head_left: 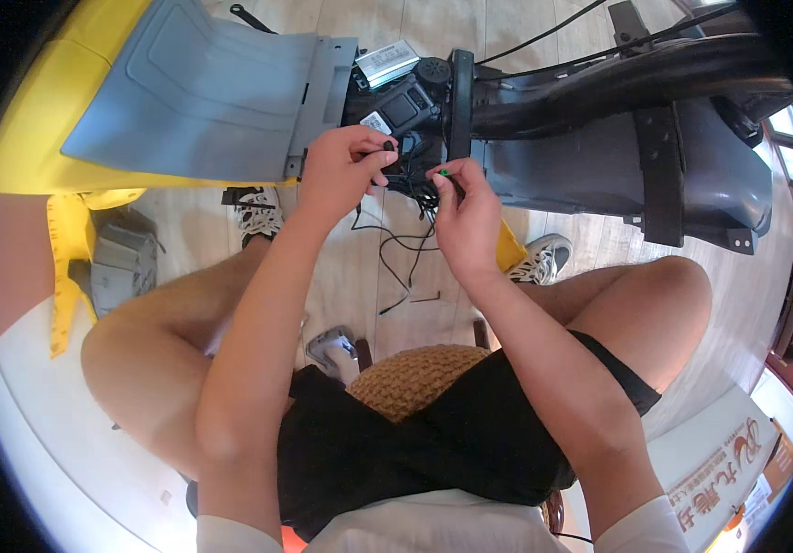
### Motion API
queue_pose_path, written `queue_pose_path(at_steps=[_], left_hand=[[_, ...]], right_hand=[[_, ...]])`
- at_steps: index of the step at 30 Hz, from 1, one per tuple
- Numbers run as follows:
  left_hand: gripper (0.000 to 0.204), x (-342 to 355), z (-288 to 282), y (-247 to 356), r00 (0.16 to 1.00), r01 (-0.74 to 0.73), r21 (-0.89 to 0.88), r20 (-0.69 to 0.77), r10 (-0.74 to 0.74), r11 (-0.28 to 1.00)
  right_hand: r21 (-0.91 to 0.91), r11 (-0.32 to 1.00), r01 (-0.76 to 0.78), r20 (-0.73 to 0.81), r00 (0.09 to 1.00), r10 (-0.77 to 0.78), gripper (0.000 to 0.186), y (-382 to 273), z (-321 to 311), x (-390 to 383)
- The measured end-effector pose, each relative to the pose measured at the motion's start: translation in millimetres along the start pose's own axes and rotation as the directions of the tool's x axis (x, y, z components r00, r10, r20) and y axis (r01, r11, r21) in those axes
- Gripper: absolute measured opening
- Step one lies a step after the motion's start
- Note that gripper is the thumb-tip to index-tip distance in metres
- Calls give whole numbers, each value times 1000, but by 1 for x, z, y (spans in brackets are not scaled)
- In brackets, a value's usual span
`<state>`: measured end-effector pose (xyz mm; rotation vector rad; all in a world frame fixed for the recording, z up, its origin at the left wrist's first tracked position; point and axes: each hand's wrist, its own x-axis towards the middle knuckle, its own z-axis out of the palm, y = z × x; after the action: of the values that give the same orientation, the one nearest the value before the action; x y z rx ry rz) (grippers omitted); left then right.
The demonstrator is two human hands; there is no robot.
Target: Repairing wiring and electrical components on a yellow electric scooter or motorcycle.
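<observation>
My left hand (341,175) pinches a small black cable connector (389,147) between thumb and fingers. Just to its right, my right hand (467,217) closes on a small connector with a green tip (444,173). The two connectors are a short way apart. Both hands are in front of an open bay in a grey, yellow and black vehicle body. In the bay sit a silver box (387,63), a black module (406,106) and a round black part (433,70). A bundle of thin black cables (422,192) hangs below my fingers.
A grey panel with a yellow edge (203,92) stretches left; a thick black tube (599,88) runs right above a dark grey shell (553,175). On the floor lie a loose cable end (395,305), a hex key (425,298) and a grey part (330,348). Yellow pieces (69,267) stand left.
</observation>
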<state>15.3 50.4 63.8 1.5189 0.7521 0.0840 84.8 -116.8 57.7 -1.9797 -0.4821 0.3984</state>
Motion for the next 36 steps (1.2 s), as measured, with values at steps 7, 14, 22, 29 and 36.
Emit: queue_pose_path(at_steps=[7, 14, 22, 29, 36], left_hand=[[15, 3, -2, 8, 1000, -14, 124, -22, 16, 992], [18, 1, 4, -1, 999, 22, -42, 46, -20, 999], [18, -7, 26, -21, 976, 56, -265, 216, 2, 963], [17, -16, 31, -27, 985, 11, -149, 172, 15, 989], [21, -11, 28, -28, 969, -13, -179, 241, 57, 984]], right_hand=[[-311, 938, 153, 204, 975, -92, 7, 5, -3, -7], [-253, 929, 269, -14, 959, -281, 13, -3, -12, 6], [-539, 832, 128, 266, 964, 24, 11, -22, -18, 12], [-224, 975, 4, 254, 966, 55, 15, -8, -38, 30], [228, 887, -403, 448, 852, 272, 18, 5, -59, 31]])
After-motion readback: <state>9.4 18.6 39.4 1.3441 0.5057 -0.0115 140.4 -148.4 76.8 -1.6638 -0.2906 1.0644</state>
